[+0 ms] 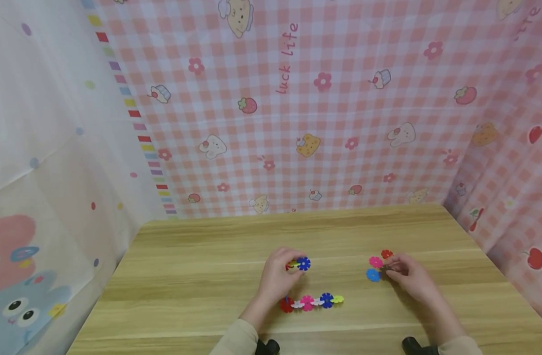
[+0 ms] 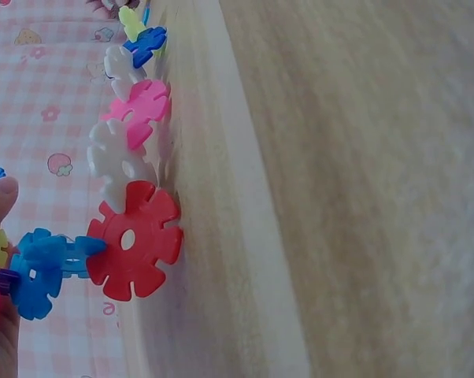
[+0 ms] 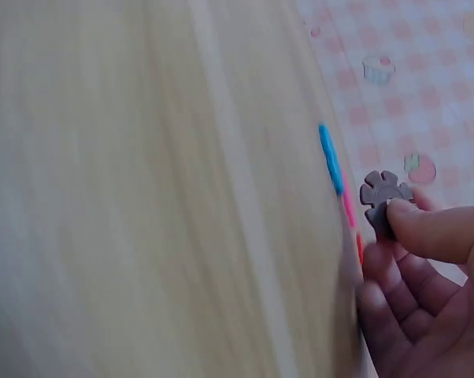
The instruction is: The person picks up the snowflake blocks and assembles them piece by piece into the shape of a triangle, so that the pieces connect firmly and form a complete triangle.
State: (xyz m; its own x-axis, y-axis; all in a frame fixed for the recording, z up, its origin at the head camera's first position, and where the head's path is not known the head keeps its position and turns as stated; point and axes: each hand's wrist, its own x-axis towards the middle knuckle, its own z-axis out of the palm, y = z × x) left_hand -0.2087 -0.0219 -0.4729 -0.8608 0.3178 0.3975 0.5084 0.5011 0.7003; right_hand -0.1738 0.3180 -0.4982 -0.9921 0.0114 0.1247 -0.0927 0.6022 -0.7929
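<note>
My left hand point(image 1: 280, 276) grips a chain of interlocked plastic snowflake discs, with a dark blue disc point(image 1: 304, 264) at its far end. Part of the chain is hidden by the fingers. In the left wrist view, light blue discs point(image 2: 38, 272) join the held part to a red disc point(image 2: 146, 244), and white, pink, blue and yellow discs run on from there along the table. Between thumb and fingers, my right hand point(image 1: 413, 280) pinches a brown snowflake disc point(image 3: 383, 193), close over the table. Beside it lie loose light blue point(image 1: 373, 275), pink point(image 1: 375, 262) and red point(image 1: 387, 254) discs.
The wooden table point(image 1: 200, 276) reaches back to a pink checked cloth point(image 1: 280, 123). A white printed cloth point(image 1: 67, 148) hangs at the left, and another patterned cloth at the right. Black wrist gear point(image 1: 267, 347) shows at the front edge of the view.
</note>
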